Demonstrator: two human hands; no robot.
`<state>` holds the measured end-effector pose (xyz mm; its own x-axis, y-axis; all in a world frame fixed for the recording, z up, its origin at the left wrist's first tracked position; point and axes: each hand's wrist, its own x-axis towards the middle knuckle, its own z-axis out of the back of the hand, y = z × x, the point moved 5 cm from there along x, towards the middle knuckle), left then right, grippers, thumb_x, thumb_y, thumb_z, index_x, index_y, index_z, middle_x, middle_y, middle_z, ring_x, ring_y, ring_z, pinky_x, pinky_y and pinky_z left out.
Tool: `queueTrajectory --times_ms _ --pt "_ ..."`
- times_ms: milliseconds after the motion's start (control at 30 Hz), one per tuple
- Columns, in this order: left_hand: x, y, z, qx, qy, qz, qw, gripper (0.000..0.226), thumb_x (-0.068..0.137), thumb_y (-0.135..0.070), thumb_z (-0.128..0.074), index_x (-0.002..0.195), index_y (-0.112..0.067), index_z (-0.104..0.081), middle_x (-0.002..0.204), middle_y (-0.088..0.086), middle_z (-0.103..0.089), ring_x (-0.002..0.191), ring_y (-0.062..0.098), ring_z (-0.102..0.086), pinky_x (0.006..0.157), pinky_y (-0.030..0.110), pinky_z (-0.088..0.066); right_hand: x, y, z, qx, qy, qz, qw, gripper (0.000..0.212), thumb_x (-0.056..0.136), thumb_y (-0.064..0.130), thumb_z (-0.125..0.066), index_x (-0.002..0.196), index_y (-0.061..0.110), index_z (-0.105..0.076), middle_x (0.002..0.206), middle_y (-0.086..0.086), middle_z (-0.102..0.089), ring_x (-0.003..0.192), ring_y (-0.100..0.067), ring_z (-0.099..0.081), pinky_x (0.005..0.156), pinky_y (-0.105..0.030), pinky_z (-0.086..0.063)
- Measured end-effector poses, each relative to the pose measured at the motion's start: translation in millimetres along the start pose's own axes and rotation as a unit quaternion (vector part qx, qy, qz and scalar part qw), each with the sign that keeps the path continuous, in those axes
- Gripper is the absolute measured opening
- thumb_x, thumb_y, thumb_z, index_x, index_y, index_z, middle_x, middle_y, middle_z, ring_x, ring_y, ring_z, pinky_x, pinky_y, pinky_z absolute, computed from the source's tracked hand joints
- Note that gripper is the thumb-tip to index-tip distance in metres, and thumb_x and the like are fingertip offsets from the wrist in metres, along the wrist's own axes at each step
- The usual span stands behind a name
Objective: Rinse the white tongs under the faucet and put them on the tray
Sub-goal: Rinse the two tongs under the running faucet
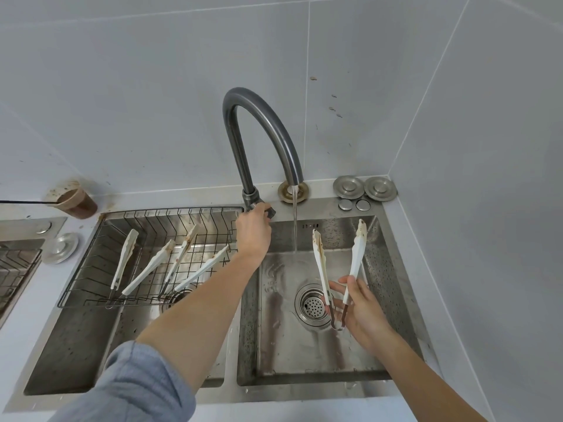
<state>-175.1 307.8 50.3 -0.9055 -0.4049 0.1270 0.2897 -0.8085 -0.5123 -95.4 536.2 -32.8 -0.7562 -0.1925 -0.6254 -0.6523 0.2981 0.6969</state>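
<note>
Here, from the head camera, water is running: a thin stream of water falls from the faucet into the right basin. Everything turns on how the white tongs sit against that stream.

The right hand pinches them low down, near the hinge, with fingers and thumb round the two arms. From there the arms fan out in a V. Their long axis runs up and away from the person, and the brown-stained tips end just to the right of the stream. The nearer tip is close beside the water but, as far as I can see, not in it. I'd say a small shift to the left would bring the dirty ends under the flow.

To the left of the stream, the left hand is curled round the faucet lever at the spout's base, so it is busy. The right hand is the one placed to do the rinsing.

Well to the left of the stream, the wire tray sits over the other basin. Several other tongs already lie in it, so the held pair would have to cross past the left arm to get there.
</note>
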Motion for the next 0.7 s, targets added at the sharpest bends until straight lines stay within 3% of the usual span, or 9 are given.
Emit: queueTrajectory --times_ms 433,567,633,700 --pt "-3.0 -2.4 -1.5 0.008 0.016 0.011 1.0 0.036 0.096 0.0 -0.045 0.129 -0.008 -0.058 0.111 0.017 -0.07 0.1 0.033 -0.062 0.082 0.034 -0.048 4.3 -0.8 1.0 -0.011 -0.004 -0.009 1.0 0.025 0.101 0.029 -0.036 0.098 0.011 -0.052 0.111 -0.009 -0.069 0.084 -0.029 -0.061 0.078 -0.044 -0.048" --pt "-10.1 4.3 -4.4 -0.093 -0.027 0.011 0.995 0.034 0.095 -0.003 -0.05 0.128 -0.008 -0.057 0.091 0.014 -0.072 0.08 0.029 -0.067 0.073 0.035 -0.051 4.6 -2.7 -1.2 -0.002 -0.001 -0.009 1.0 0.024 0.101 0.028 -0.036 0.098 0.01 -0.051 0.11 -0.01 -0.068 0.086 -0.033 -0.059 0.078 -0.046 -0.048" --pt "-28.5 11.1 -10.3 -0.173 -0.056 0.066 0.981 0.034 0.095 -0.007 -0.051 0.129 -0.011 -0.052 0.091 0.009 -0.07 0.075 0.025 -0.065 0.072 0.032 -0.051 4.9 -4.5 -2.7 0.002 -0.001 -0.007 1.0 0.024 0.101 0.027 -0.036 0.096 0.01 -0.051 0.104 -0.009 -0.07 0.089 -0.035 -0.057 0.073 -0.044 -0.048" --pt "-57.0 20.8 -29.5 -0.226 -0.038 0.167 0.959 0.031 0.098 -0.015 -0.046 0.129 -0.011 -0.051 0.111 0.008 -0.067 0.098 0.024 -0.065 0.087 0.034 -0.051 5.5 -5.6 -5.5 0.01 -0.002 -0.007 1.0 0.023 0.101 0.027 -0.037 0.095 0.01 -0.051 0.096 -0.006 -0.073 0.086 -0.035 -0.057 0.069 -0.042 -0.048"
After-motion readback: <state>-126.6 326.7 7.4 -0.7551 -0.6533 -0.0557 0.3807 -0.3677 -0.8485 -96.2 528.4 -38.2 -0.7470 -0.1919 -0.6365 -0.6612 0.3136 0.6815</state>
